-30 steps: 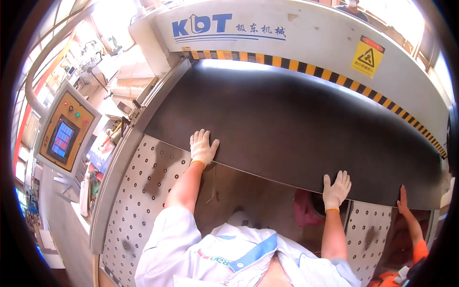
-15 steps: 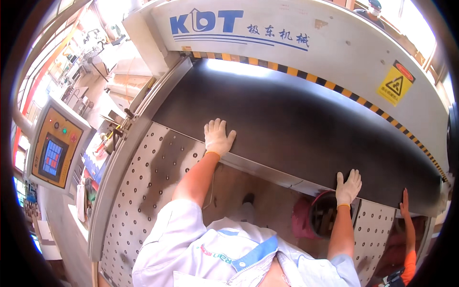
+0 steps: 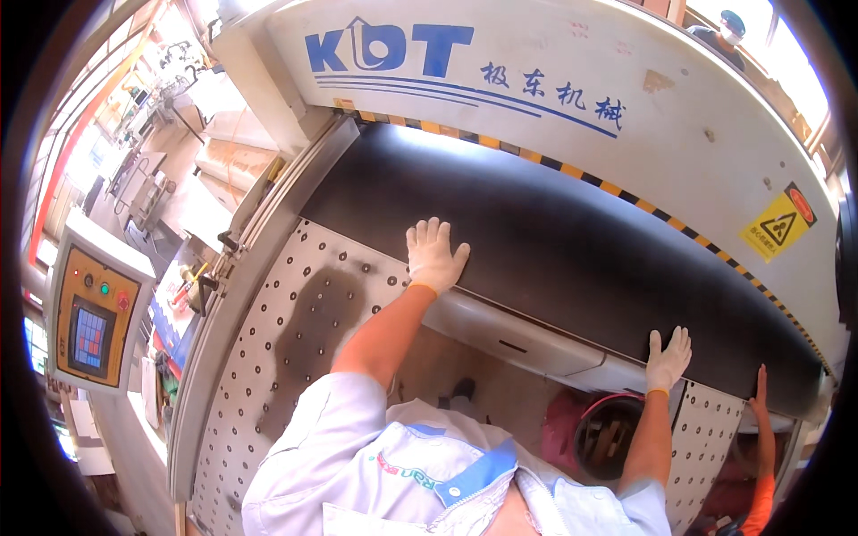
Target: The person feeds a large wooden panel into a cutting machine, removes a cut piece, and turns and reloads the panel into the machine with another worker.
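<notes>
A large dark board point(image 3: 536, 241) lies flat on the bed of a big panel-cutting machine, its far side running under the machine's beam. My left hand point(image 3: 434, 256), in a pale glove, rests flat on the board's near edge, fingers spread. Farther right, my right hand point(image 3: 668, 359), gloved alike, lies on the same edge with its fingers stretched forward. Neither hand grips anything. Beyond it, a bare co-worker's hand point(image 3: 760, 390) touches the board near its right end.
White perforated tables point(image 3: 241, 384) flank me. The light-grey beam point(image 3: 643, 98) carries a black-and-yellow striped edge and a yellow warning sign point(image 3: 776, 225). A control panel point(image 3: 93, 317) stands at left. A round bin point(image 3: 608, 436) sits below. Another person point(image 3: 722, 37) stands behind the beam.
The board has slid forward beneath the beam, with both my hands and the co-worker's hand staying at its near edge. More of the machine's front now shows below it. The view has shifted slightly.
</notes>
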`<state>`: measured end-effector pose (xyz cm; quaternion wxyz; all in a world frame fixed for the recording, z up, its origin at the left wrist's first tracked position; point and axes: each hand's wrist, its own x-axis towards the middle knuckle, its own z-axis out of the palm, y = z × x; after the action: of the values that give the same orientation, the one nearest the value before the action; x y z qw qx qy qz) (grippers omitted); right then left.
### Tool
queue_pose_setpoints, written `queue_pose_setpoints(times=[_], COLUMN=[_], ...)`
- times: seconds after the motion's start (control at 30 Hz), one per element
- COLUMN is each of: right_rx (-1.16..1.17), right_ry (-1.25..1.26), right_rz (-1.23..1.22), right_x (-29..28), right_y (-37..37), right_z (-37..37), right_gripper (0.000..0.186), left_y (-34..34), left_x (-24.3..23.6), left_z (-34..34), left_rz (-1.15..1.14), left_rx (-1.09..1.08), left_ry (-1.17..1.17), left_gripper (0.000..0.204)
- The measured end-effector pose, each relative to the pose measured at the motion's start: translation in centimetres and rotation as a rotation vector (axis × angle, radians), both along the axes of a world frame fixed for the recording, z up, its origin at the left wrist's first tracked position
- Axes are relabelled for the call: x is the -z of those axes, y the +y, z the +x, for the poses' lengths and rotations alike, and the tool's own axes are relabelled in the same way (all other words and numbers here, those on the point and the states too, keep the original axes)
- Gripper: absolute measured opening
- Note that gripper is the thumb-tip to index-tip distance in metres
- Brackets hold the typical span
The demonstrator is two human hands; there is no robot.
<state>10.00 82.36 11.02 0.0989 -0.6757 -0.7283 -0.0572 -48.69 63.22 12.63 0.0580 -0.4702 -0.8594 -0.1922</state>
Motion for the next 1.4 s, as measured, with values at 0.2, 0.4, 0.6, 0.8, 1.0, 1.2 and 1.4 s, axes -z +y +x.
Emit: queue_pose_setpoints(times=[0.2,0.4,0.6,0.8,1.0,1.2,1.4], right_rx=[0.0,0.008,0.003,-0.017,-0.024,-0.029,-0.041], right_ry=[-0.011,-0.039,-0.068,-0.038,-0.045,-0.046,-0.006], right_rz=[0.01,-0.022,-0.036,0.028,0.033,0.062,0.024], right_x=[0.1,-0.1,-0.2,0.8,1.4,1.7,0.1], right_y=[3.8,7.6,11.1,15.7,19.3,22.1,24.3], right_z=[-1.2,-2.4,-3.6,-4.0,-4.6,-5.1,-6.8], right_gripper=[0.081,0.084,0.09,0.087,0.09,0.092,0.089], left_y=[4.1,7.8,11.5,15.4,18.8,21.6,24.6], left_x=[0.2,1.1,0.6,1.0,1.2,0.8,0.9], left_z=[-1.7,-3.1,-4.2,-5.5,-6.5,-7.3,-8.5], left_rz=[-0.03,-0.033,-0.001,-0.009,0.007,-0.043,-0.158], left_rx=[0.006,-0.017,-0.005,-0.014,-0.01,-0.016,-0.031], left_ry=[-0.023,0.007,-0.007,-0.008,-0.014,-0.042,-0.074], left_gripper=[0.078,0.081,0.079,0.08,0.08,0.083,0.081])
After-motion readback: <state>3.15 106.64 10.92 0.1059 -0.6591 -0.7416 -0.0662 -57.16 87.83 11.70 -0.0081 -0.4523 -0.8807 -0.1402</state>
